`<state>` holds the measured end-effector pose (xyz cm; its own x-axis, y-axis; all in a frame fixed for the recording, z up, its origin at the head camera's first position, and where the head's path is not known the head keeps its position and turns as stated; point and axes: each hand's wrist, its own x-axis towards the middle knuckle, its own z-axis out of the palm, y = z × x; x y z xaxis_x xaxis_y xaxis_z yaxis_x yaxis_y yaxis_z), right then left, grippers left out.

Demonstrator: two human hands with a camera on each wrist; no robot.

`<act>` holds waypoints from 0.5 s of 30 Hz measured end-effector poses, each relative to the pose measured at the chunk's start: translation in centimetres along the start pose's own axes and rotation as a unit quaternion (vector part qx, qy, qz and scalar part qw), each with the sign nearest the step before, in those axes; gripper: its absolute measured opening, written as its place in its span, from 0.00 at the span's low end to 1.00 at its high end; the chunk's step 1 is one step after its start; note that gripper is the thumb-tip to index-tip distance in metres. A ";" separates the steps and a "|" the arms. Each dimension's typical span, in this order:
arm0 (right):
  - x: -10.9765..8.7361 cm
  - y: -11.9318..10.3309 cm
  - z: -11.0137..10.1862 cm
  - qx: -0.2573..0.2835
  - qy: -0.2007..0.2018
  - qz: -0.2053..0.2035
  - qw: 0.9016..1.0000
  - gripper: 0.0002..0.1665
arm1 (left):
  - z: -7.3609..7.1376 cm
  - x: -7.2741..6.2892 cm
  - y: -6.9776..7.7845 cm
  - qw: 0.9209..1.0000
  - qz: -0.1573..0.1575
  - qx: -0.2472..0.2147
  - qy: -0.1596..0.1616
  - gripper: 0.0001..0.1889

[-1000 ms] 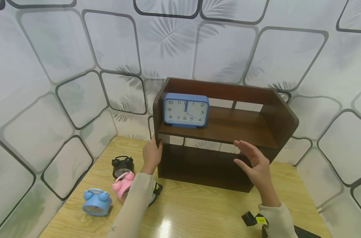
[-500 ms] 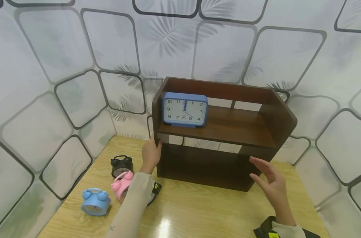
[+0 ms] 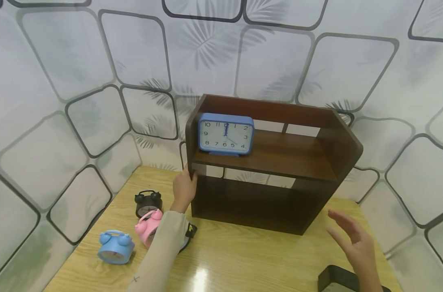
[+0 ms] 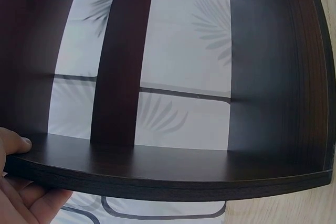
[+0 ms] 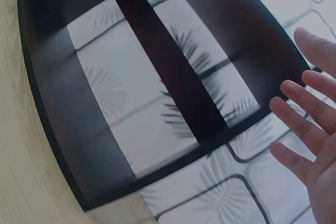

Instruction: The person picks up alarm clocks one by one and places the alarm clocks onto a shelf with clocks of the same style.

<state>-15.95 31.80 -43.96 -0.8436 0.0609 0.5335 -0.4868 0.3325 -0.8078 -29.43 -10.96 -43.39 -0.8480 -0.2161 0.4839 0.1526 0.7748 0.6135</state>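
Observation:
A dark brown two-tier shelf (image 3: 294,154) stands on the wooden table. My left hand (image 3: 183,188) grips the edge of its left side panel, with thumb inside and fingers outside in the left wrist view. On the upper tier, at the left end, a blue rectangular clock (image 3: 226,137) stands upright. My right hand (image 3: 356,243) is to the right of the shelf, apart from it, fingers extended and holding nothing. Below that hand lies a black box-shaped thing (image 3: 334,275) with a pale face, partly hidden by the wrist and cut off by the frame.
Left of my left arm are a black twin-bell alarm clock (image 3: 148,204), a pink one (image 3: 148,227) partly behind the sleeve, and a light blue one (image 3: 115,246). Patterned wall covering (image 3: 207,52) rises behind the wooden table (image 3: 243,263).
My right hand has moved away from the shelf's front, to the right and toward the table's near side. The black box-shaped thing shows more now. My left hand keeps its grip on the shelf.

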 end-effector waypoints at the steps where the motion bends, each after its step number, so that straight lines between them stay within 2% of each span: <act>1: -0.2 0.0 -0.2 -0.013 0.005 0.013 1.000 0.29 | 0.0 0.0 0.0 1.000 0.001 0.000 0.002 0.14; 3: -0.5 0.1 -0.6 -0.039 0.010 0.033 0.999 0.29 | 0.0 0.0 -0.1 1.000 0.002 0.000 0.004 0.14; 7: -1.3 0.5 -1.5 -0.095 0.004 0.033 0.995 0.28 | 0.0 0.0 -0.1 1.000 0.004 -0.002 0.003 0.14; 10: -2.0 0.9 -2.2 -0.149 -0.009 0.023 0.989 0.27 | 0.0 0.0 -0.1 1.000 0.007 -0.006 0.004 0.13; 15: -3.0 1.5 -3.3 -0.221 -0.043 0.040 0.974 0.25 | 0.1 0.0 -0.2 1.000 0.011 -0.009 0.008 0.12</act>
<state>-13.35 35.25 -45.92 -0.8999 0.0305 0.4350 -0.2898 0.7036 -0.6488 -29.49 -11.04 -43.55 -0.8364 -0.2078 0.5071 0.1806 0.7692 0.6130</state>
